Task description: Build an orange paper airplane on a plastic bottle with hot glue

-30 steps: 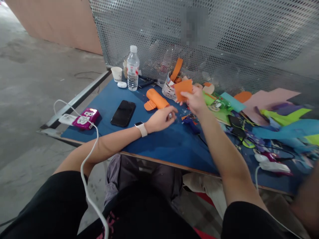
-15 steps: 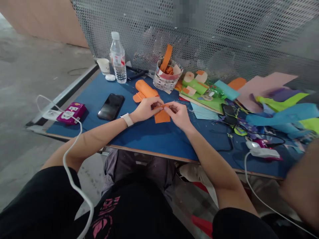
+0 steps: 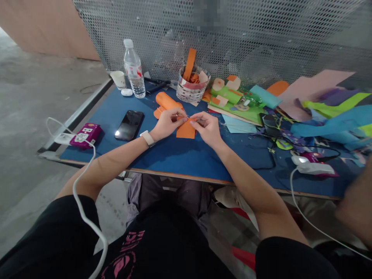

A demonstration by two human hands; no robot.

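Note:
Both my hands meet over the blue table [image 3: 180,159] and pinch the top edge of an orange paper sheet [image 3: 186,131]. My left hand [image 3: 167,123], with a white watch on its wrist, grips the sheet's left corner with closed fingers. My right hand [image 3: 207,127] grips the right corner, fingers pinched together. The sheet hangs down toward the table between them. An orange foam roll [image 3: 166,101] lies just behind my left hand.
A black phone [image 3: 129,124], a water bottle [image 3: 133,69], a paper cup [image 3: 118,79], a woven basket with orange strips [image 3: 191,87] and a magenta power strip [image 3: 85,135] sit around. Coloured paper scraps [image 3: 319,112] and cables cover the right side. Another person's arm [image 3: 356,209] shows at right.
My right hand brought the orange sheet down from near the basket to the table's middle, my left hand joined it on the sheet, and the camera view shifted slightly.

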